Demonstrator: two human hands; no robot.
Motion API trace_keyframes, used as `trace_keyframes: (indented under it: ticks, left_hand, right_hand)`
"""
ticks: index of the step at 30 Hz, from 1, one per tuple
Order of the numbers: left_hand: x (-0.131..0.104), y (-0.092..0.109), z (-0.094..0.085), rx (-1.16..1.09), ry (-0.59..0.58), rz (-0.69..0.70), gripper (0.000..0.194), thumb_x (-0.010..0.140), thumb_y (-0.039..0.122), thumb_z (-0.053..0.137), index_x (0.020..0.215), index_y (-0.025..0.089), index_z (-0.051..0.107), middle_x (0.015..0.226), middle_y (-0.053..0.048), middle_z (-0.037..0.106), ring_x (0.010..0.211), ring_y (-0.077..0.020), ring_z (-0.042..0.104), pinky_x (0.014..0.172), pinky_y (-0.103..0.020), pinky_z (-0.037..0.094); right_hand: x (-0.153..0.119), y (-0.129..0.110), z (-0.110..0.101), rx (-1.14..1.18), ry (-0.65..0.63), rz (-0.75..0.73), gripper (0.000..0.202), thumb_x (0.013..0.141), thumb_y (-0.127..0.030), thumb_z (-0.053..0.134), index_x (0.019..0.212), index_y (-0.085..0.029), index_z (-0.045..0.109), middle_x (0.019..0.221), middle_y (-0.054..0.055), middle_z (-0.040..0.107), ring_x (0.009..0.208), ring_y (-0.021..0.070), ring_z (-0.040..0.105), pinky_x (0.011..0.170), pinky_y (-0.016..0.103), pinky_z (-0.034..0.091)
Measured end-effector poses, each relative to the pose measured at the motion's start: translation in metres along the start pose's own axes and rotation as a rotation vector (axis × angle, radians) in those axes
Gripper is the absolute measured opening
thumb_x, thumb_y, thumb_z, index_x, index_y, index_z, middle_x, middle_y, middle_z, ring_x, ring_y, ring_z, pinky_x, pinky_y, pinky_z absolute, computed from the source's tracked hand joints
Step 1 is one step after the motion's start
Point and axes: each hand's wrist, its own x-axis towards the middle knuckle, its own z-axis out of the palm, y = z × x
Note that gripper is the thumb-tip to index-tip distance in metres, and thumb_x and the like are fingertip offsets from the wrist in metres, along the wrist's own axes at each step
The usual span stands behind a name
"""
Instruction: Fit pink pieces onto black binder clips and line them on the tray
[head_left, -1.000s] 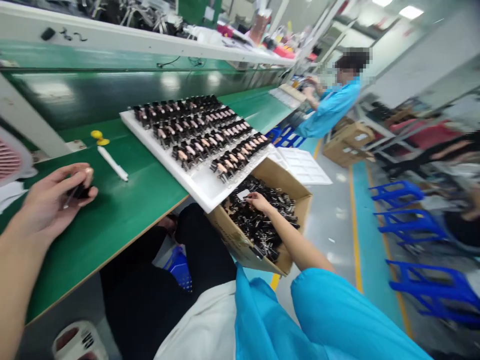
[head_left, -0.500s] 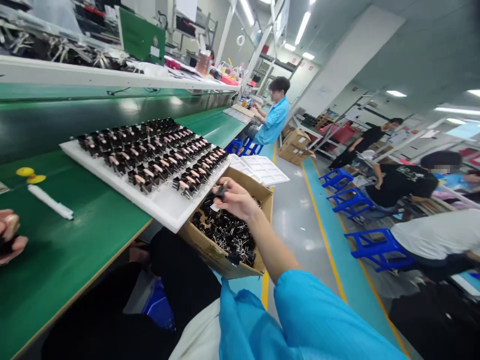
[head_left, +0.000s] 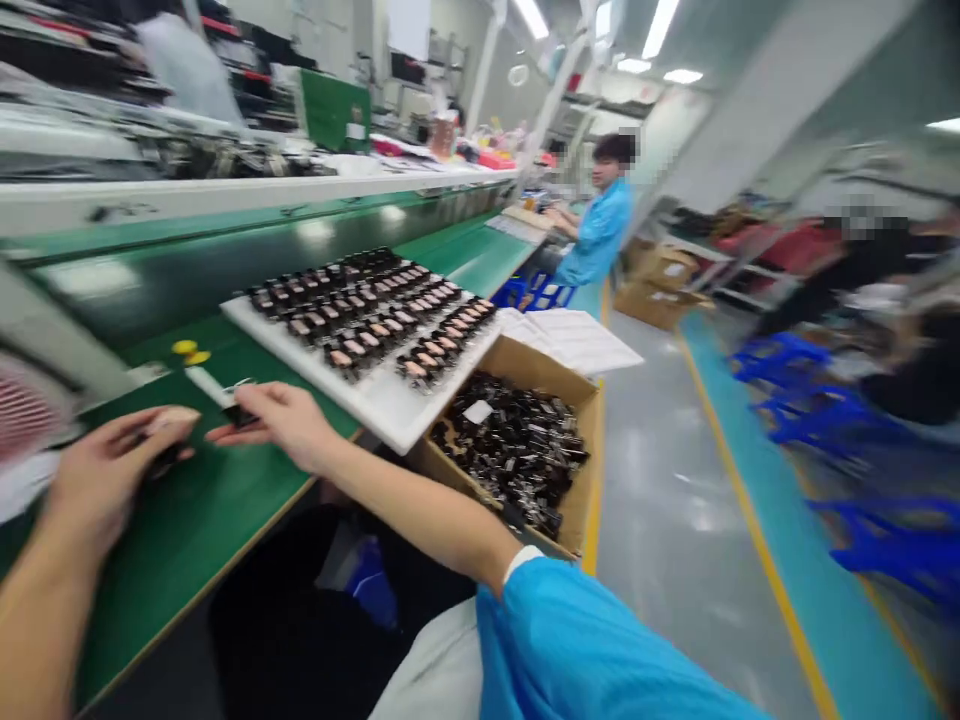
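Observation:
My right hand (head_left: 281,425) is closed on a black binder clip (head_left: 241,414) with wire handles, over the green table. To its left, my left hand (head_left: 112,465) wraps round a small dark object (head_left: 161,458), blurred and partly hidden by the fingers. A white foam tray (head_left: 397,415) carries rows of black clips with pinkish pieces. At the table's edge, beside the tray, a cardboard box (head_left: 589,430) holds a heap of black clips and a white scrap of paper (head_left: 478,411).
On the green table (head_left: 225,510) lie a white pen-like tool (head_left: 206,384) and a yellow object (head_left: 190,352). White sheets (head_left: 581,338) stick out behind the box. A person in blue (head_left: 600,235) sits farther along the bench. Blue stools (head_left: 795,380) stand at the right.
My right hand has moved left from over the box to the table, with a black clip in it. My left hand shows more fully. The view has turned left.

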Motion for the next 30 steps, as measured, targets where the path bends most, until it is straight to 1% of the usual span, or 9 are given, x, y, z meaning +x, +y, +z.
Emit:
trace_keyframes:
  ticks: [1, 2, 5, 9, 13, 16, 19, 21, 30]
  left_hand:
    - [-0.002, -0.007, -0.001, -0.011, 0.086, -0.02, 0.053, 0.063, 0.054, 0.098, 0.104, 0.028, 0.077, 0.102, -0.002, 0.079, 0.076, -0.0204, 0.068, 0.061, -0.029, 0.054]
    - [-0.002, -0.013, -0.002, -0.032, 0.101, -0.036, 0.058, 0.059, 0.053, 0.1, 0.105, 0.025, 0.078, 0.102, -0.004, 0.079, 0.073, -0.0187, 0.068, 0.059, -0.027, 0.052]
    - [0.001, -0.023, -0.003, -0.055, 0.147, -0.009, 0.067, 0.058, 0.056, 0.098, 0.108, 0.017, 0.077, 0.095, -0.008, 0.078, 0.063, -0.0162, 0.067, 0.051, -0.023, 0.043]
    - [0.005, -0.03, -0.003, -0.119, 0.164, 0.033, 0.062, 0.062, 0.054, 0.095, 0.105, 0.014, 0.074, 0.085, -0.01, 0.075, 0.056, -0.0167, 0.066, 0.045, -0.024, 0.037]
    - [0.004, -0.035, -0.005, -0.184, 0.131, 0.03, 0.057, 0.068, 0.05, 0.092, 0.108, 0.015, 0.073, 0.09, -0.012, 0.076, 0.057, -0.0187, 0.068, 0.045, -0.025, 0.037]
    - [0.004, -0.038, -0.006, -0.189, 0.129, 0.034, 0.054, 0.072, 0.048, 0.09, 0.11, 0.014, 0.073, 0.094, -0.013, 0.077, 0.059, -0.0191, 0.069, 0.048, -0.027, 0.04]
    - [0.003, -0.038, -0.005, -0.178, 0.122, 0.035, 0.054, 0.072, 0.047, 0.091, 0.112, 0.015, 0.073, 0.099, -0.014, 0.077, 0.063, -0.0204, 0.071, 0.051, -0.029, 0.045]
    - [0.003, -0.038, -0.004, -0.181, 0.114, 0.048, 0.053, 0.072, 0.046, 0.091, 0.111, 0.016, 0.073, 0.1, -0.013, 0.077, 0.065, -0.021, 0.072, 0.054, -0.03, 0.049]
    - [0.002, -0.039, 0.001, -0.184, 0.099, 0.126, 0.057, 0.068, 0.045, 0.094, 0.112, 0.016, 0.071, 0.102, -0.011, 0.075, 0.083, -0.0242, 0.074, 0.072, -0.037, 0.062]
  right_hand:
    - [0.009, 0.007, 0.003, -0.024, 0.064, 0.02, 0.05, 0.075, -0.068, 0.086, 0.09, -0.025, 0.066, 0.084, -0.005, 0.069, 0.076, 0.0165, 0.074, 0.078, 0.033, 0.067]
    - [0.017, 0.012, 0.005, -0.066, 0.115, 0.034, 0.054, 0.075, -0.069, 0.087, 0.089, -0.022, 0.064, 0.081, -0.003, 0.067, 0.07, 0.0162, 0.072, 0.068, 0.031, 0.065]
    - [0.038, 0.025, 0.004, -0.233, 0.186, -0.021, 0.058, 0.075, -0.074, 0.084, 0.08, -0.02, 0.064, 0.072, -0.002, 0.063, 0.062, 0.0146, 0.064, 0.056, 0.026, 0.055]
    - [0.06, 0.034, 0.0, -0.349, 0.19, -0.153, 0.058, 0.077, -0.074, 0.081, 0.068, -0.019, 0.064, 0.065, -0.002, 0.061, 0.061, 0.0116, 0.054, 0.058, 0.023, 0.048]
    - [0.076, 0.035, 0.0, -0.298, 0.205, -0.126, 0.058, 0.074, -0.074, 0.081, 0.069, -0.02, 0.06, 0.071, -0.001, 0.065, 0.063, 0.0119, 0.055, 0.059, 0.023, 0.045]
    - [0.081, 0.033, 0.0, -0.155, 0.202, -0.131, 0.055, 0.07, -0.068, 0.086, 0.089, -0.021, 0.063, 0.087, 0.0, 0.073, 0.08, 0.0156, 0.067, 0.072, 0.025, 0.053]
    - [0.08, 0.031, -0.002, -0.059, 0.169, -0.103, 0.061, 0.069, -0.057, 0.09, 0.112, -0.023, 0.064, 0.101, 0.001, 0.077, 0.1, 0.0195, 0.072, 0.087, 0.03, 0.057]
    - [0.078, 0.03, -0.004, -0.035, 0.142, -0.069, 0.061, 0.069, -0.052, 0.091, 0.116, -0.022, 0.066, 0.105, 0.002, 0.077, 0.106, 0.0203, 0.073, 0.092, 0.031, 0.057]
    - [0.074, 0.032, -0.002, -0.027, 0.2, -0.034, 0.046, 0.072, -0.053, 0.093, 0.094, -0.02, 0.069, 0.091, 0.002, 0.075, 0.082, 0.015, 0.073, 0.07, 0.023, 0.055]
